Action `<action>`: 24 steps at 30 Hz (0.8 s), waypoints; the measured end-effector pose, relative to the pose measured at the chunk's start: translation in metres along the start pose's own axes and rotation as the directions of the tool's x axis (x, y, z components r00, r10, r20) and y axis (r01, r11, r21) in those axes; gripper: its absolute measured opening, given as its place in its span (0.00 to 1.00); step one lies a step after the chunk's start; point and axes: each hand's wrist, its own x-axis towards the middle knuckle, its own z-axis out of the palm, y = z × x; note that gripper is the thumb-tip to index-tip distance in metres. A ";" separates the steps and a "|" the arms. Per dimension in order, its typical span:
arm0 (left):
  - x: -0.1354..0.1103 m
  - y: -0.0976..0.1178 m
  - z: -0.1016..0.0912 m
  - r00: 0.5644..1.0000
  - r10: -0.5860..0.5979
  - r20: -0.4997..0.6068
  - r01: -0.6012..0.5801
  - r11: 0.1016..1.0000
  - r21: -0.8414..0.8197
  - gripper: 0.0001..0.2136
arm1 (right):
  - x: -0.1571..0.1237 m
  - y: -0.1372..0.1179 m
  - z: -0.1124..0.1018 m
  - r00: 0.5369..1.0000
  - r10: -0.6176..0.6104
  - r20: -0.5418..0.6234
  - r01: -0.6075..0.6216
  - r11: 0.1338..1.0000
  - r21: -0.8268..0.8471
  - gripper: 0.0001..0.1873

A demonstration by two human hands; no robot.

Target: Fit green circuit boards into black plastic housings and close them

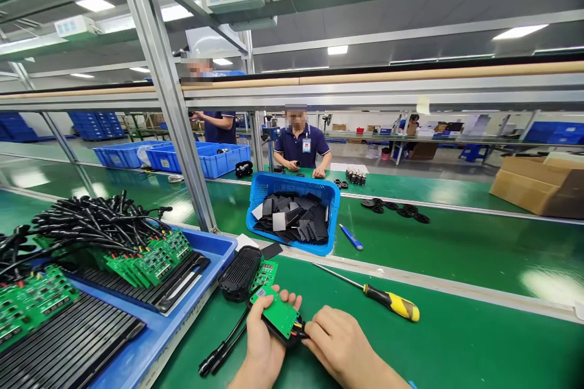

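My left hand (263,343) is wrapped round a green circuit board (279,314), its thumb on the board's face and a dark part showing beneath it. At the board's near right end, my right hand (340,340) pinches the black wires (298,331), where some red and yellow also shows. Two black cables with plug ends (212,361) lie on the bench left of my left hand. Just beyond it are a ribbed black housing (239,273) and a second green circuit board (266,273). The screwdriver (392,302) with a yellow and black handle lies right of my hands.
A blue tray (219,249) at left carries wired circuit boards (150,258) and ribbed black panels (68,340). Ahead stand a blue basket (335,200) of dark pads and a blue cutter (350,236). A metal post (176,109) rises at left; co-workers (301,143) are across the bench.
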 end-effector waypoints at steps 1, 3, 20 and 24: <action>-0.002 0.000 -0.001 1.000 0.005 0.006 -0.005 1.000 -0.023 0.10 | 0.000 -0.003 0.003 1.000 -0.003 -0.008 0.003 1.000 -0.005 0.06; -0.006 0.000 -0.001 0.999 0.029 0.029 -0.028 0.999 -0.044 0.10 | -0.001 -0.008 0.007 1.000 0.005 -0.003 -0.005 1.000 0.019 0.07; -0.028 0.000 0.000 0.840 0.284 0.462 -0.334 0.942 0.029 0.11 | -0.006 -0.030 0.025 0.569 0.249 0.784 -0.731 -0.284 0.621 0.34; -0.033 -0.003 -0.004 0.656 0.327 0.680 -0.570 0.805 0.163 0.11 | -0.007 -0.032 0.029 0.429 0.316 0.846 -0.799 -0.303 0.519 0.37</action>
